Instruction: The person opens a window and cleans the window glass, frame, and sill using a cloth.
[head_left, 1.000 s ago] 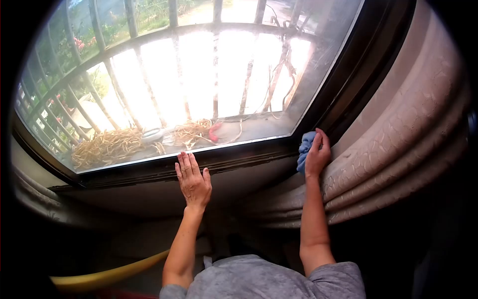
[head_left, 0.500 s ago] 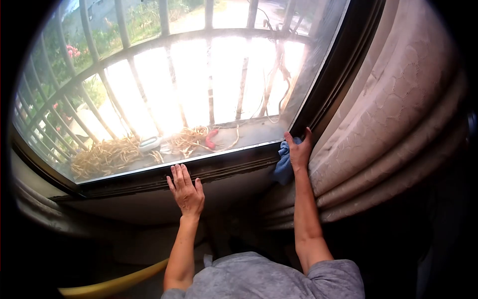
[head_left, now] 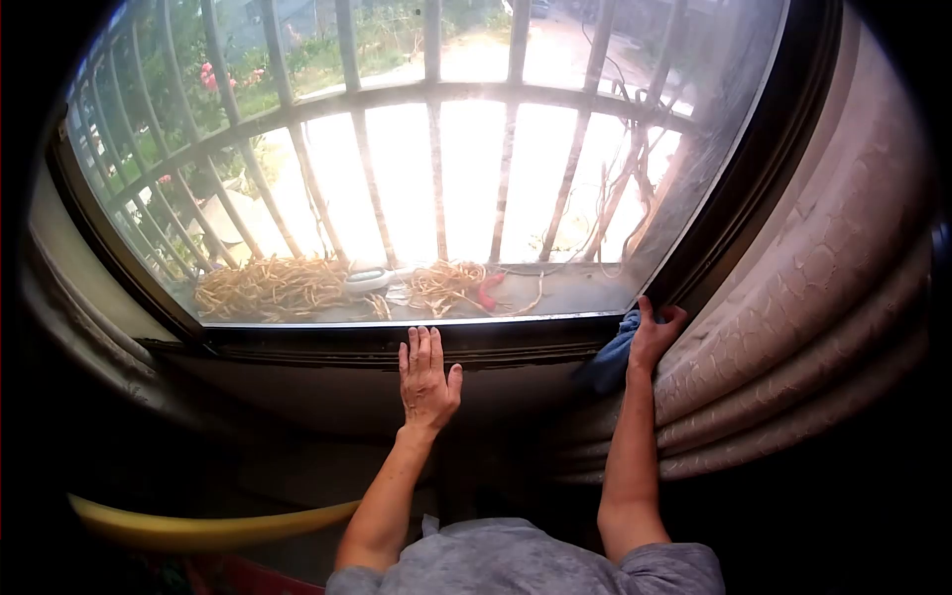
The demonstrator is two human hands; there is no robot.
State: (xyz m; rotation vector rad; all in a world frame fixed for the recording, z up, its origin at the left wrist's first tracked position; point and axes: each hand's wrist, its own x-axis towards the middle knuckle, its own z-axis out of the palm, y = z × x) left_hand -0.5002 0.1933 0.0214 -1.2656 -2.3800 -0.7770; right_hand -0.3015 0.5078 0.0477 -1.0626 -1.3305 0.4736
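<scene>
Blue cloth at the window's lower right corner

The right hand [head_left: 654, 342] grasps a bunched blue cloth [head_left: 611, 359] at the lower right corner of the dark window frame [head_left: 535, 342], beside the patterned curtain [head_left: 754, 342]. The left hand [head_left: 428, 385] holds nothing, its fingers straight and their tips at the frame's bottom edge. Behind the glass lie tangled tan strips [head_left: 268, 290] and a red object [head_left: 486, 294]

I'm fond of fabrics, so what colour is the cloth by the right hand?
Blue; the cloth shows best in the head view.
</scene>
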